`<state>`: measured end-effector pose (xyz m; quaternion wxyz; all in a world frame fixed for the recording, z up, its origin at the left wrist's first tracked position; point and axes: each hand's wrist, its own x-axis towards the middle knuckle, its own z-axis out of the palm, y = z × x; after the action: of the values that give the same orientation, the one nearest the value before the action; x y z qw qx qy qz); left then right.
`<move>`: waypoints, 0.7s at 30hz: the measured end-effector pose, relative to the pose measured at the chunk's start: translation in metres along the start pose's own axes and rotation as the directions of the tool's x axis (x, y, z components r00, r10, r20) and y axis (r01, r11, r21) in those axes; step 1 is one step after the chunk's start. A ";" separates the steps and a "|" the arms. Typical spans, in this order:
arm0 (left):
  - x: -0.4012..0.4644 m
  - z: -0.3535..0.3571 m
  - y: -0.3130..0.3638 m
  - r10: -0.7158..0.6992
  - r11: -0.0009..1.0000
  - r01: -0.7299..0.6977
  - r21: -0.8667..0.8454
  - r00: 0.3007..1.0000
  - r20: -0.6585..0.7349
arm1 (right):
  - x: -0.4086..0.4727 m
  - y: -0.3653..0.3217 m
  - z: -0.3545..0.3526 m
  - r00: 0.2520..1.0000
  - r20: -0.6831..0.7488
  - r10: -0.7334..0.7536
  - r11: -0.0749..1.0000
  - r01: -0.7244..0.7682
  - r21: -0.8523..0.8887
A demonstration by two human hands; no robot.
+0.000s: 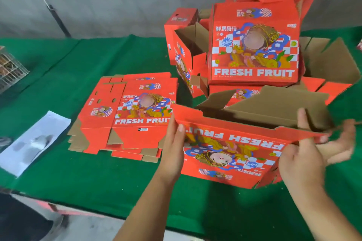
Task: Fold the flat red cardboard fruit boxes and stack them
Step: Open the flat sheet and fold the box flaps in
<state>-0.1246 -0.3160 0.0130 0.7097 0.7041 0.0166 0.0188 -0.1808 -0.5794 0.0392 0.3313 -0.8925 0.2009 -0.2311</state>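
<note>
box (231, 154): light, stiff, creasing at folds | left hand (174, 143) pinching its top-left rim | right hand (305, 154) gripping its right rim, fingers curling round the edge

"FRESH FRUIT" in white capitals — on folded box (254, 45), flat box stack (137, 111), upside down on half-folded box (231, 154).

Red boxes (231, 154) with blue-white checker print, brown insides, green table cover (101, 178), white paper (33, 143)
</note>
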 end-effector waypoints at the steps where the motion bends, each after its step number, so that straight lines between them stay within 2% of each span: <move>1: 0.003 -0.007 0.000 0.024 0.999 -0.025 0.020 0.999 0.040 | 0.002 0.000 0.004 0.998 0.054 -0.025 0.999 0.027 -0.024; 4: 0.007 -0.030 -0.006 -0.003 1.000 0.004 -0.005 0.995 0.101 | 0.001 0.000 0.021 0.983 0.141 -0.114 0.991 0.122 -0.050; 5: 0.009 -0.037 -0.009 -0.002 1.000 0.005 -0.022 0.993 0.120 | -0.003 -0.002 0.027 0.986 0.108 -0.126 0.990 0.131 -0.046; 8: 0.015 -0.054 -0.007 0.069 0.997 -0.064 -0.033 0.981 0.179 | -0.012 -0.005 0.037 0.979 -0.116 -0.170 0.985 0.167 -0.027; 10: 0.021 -0.061 -0.001 0.128 0.991 -0.131 0.002 0.972 0.198 | -0.010 -0.005 0.037 0.972 -0.140 -0.187 0.982 0.188 -0.008; 14: 0.027 -0.069 0.009 0.160 0.973 -0.187 0.136 0.969 0.187 | -0.004 -0.003 0.040 0.967 -0.029 -0.255 0.960 0.256 0.111; 17: 0.035 -0.079 0.022 0.220 0.934 -0.266 0.237 0.954 0.203 | 0.007 -0.006 0.039 0.942 -0.009 -0.336 0.920 0.330 0.211; 19: 0.040 -0.089 0.027 0.184 0.877 -0.283 0.387 0.944 0.273 | 0.014 -0.002 0.039 0.926 -0.010 -0.377 0.901 0.369 0.230; 21: 0.043 -0.102 0.032 0.072 0.827 -0.277 0.490 0.915 0.396 | 0.014 0.002 0.039 0.928 -0.039 -0.370 0.906 0.370 0.203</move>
<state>-0.0868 -0.2122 0.0446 0.4703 0.8636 -0.1749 -0.0503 -0.1485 -0.5684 0.0160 0.3725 -0.8750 0.0028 -0.3092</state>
